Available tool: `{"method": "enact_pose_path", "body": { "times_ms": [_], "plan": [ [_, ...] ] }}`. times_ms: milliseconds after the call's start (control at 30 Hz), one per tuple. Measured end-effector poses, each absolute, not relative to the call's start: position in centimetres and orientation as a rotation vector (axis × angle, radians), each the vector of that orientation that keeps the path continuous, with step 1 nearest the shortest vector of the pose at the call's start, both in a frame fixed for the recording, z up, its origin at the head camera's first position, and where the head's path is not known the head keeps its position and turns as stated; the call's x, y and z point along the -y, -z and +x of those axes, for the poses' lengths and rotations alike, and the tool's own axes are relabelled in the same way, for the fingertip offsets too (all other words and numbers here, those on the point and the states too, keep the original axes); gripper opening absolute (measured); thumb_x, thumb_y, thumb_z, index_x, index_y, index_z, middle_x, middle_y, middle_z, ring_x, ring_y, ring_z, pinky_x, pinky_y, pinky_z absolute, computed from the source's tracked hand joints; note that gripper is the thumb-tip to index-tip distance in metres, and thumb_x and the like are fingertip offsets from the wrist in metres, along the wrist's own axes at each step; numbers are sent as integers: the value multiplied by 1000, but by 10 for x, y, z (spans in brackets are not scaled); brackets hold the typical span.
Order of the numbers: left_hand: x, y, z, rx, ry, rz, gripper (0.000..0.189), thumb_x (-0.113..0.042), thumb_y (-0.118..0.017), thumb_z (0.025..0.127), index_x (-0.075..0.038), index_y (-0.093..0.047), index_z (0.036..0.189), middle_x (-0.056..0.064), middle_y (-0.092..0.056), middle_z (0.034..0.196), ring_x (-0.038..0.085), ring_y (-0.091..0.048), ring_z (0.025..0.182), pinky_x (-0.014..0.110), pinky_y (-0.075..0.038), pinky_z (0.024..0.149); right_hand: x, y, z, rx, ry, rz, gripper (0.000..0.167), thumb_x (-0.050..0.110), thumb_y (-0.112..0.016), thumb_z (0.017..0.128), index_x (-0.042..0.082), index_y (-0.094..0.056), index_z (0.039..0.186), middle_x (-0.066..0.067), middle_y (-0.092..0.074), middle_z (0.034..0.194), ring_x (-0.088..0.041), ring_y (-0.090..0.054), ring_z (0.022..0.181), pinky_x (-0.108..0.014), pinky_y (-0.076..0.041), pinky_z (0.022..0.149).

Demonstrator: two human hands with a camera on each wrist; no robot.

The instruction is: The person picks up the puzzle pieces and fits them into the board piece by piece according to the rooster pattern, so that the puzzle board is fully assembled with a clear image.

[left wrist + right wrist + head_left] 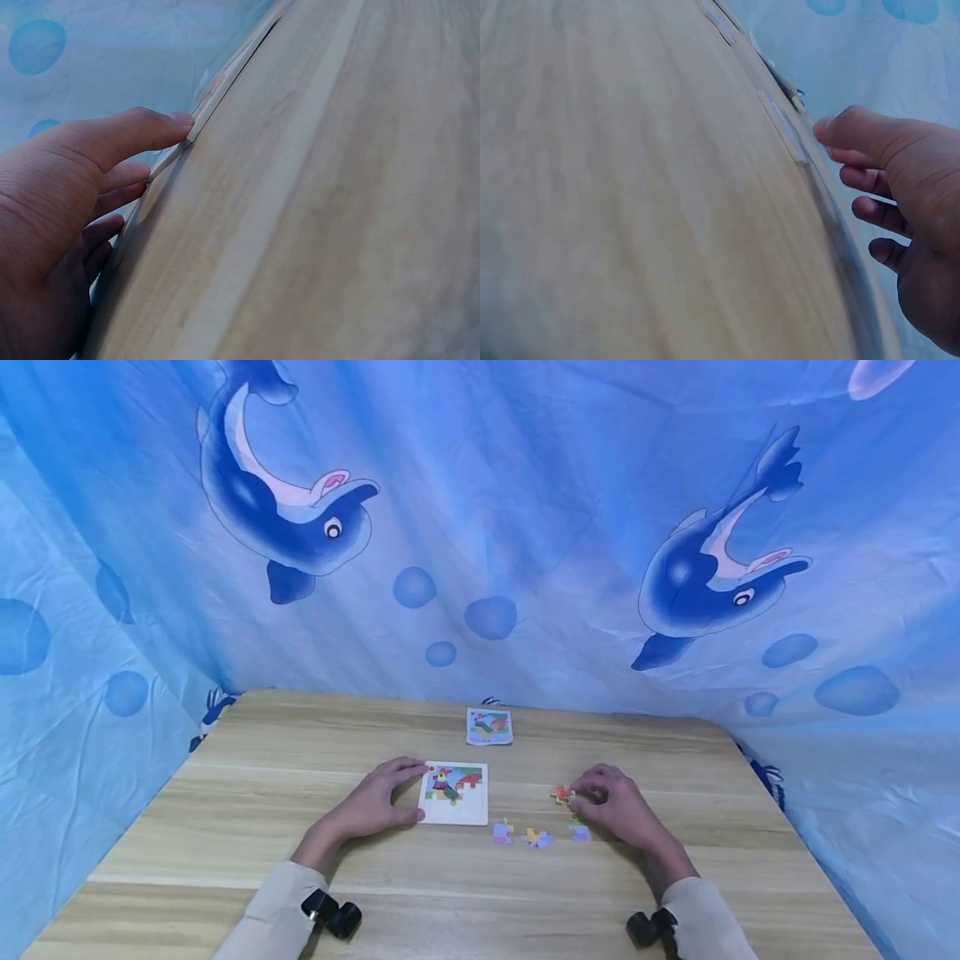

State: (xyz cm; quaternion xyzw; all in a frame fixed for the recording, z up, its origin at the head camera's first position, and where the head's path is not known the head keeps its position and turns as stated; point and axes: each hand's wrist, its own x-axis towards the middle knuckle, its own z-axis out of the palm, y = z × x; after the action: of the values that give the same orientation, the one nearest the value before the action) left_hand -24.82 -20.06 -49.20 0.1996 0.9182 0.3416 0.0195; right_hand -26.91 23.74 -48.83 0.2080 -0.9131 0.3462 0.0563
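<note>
A white puzzle board (471,815), partly filled with a rooster picture, lies on the table. My left hand (378,797) grips it along the left side, thumb at the near corner and fingers at the far one. In the left wrist view the thumb (154,129) presses the board's edge. My right hand (618,806) pinches an orange puzzle piece (560,794) between thumb and index finger, close over the table. In the right wrist view the other fingers (881,214) are loosely bent. Just beneath this hand lies a purple-and-green piece (580,832).
A purple piece (502,832) and a yellow-and-purple piece (537,837) lie right of the board's near corner. Behind the board lies a small rooster picture card (489,727). A blue dolphin-print curtain (510,527) hangs along the wooden table's (450,902) far edge.
</note>
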Motion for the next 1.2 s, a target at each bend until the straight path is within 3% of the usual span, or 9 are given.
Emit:
{"method": "enact_pose_path", "body": {
  "times_ms": [567,933,1200],
  "plan": [
    [200,490,-247,-2855,-1058,625,74,-38,-79,87,-17,-52,153,13,-43,161,43,-36,151,69,-33,118,-177,475,-279,2748,-1183,815,18,24,-83,87,24,-80,105,5,-67,113,-18,-58,113,-45,-53,98],
    [201,492,-248,-2863,-1053,622,74,-39,-79,87,-17,-53,153,12,-44,160,42,-36,151,68,-33,118,-129,481,-286,2777,-1258,884,18,26,-82,87,22,-80,105,9,-64,111,-14,-57,113,-42,-51,101],
    [200,492,-248,-2866,-1064,632,75,-41,-79,86,-16,-53,152,13,-44,160,43,-36,151,69,-32,118,-110,481,-288,2771,-1232,960,16,25,-81,90,18,-80,104,4,-65,111,-16,-57,108,-39,-53,93]
  ]
}}
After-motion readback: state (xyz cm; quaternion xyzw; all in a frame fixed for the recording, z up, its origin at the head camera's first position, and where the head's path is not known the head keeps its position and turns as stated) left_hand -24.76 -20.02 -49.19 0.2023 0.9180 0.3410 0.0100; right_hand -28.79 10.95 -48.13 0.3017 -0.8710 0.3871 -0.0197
